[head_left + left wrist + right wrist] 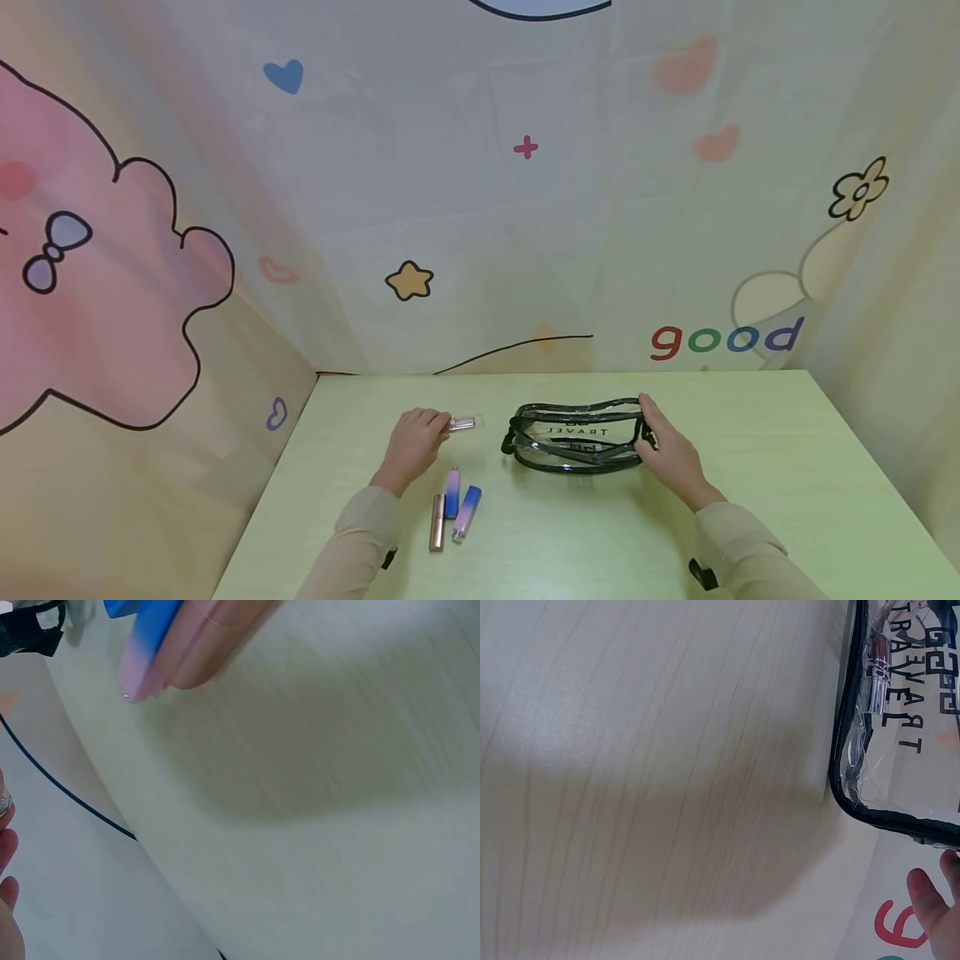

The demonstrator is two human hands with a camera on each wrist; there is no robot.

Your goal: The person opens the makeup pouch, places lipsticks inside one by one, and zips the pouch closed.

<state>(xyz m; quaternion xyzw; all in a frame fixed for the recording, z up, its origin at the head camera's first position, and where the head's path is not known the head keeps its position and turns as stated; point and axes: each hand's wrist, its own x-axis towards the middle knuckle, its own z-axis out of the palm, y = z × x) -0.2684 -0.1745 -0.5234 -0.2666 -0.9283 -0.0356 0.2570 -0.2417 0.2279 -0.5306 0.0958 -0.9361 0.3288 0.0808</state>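
My left hand [414, 443] pinches a small clear-and-silver lip gloss tube [463, 423] that points right toward the pouch. Only the fingertips [7, 847] and a sliver of the tube show at the left wrist view's edge. With my right hand [671, 458] I grip the right end of a clear travel pouch [618, 431] with black piping. Through its wall, in the right wrist view, a tube with a dark red part [879, 671] shows. Closer to me lie a rose-gold tube [437, 522] and two pink-and-blue tubes, one upright in view [452, 493] and one slanted [467, 514].
The pale wood-grain table [600, 542] ends at a printed curtain [480, 208] along its back edge. More curtain hangs at both sides. Black straps [702, 575] sit at the sleeves' undersides.
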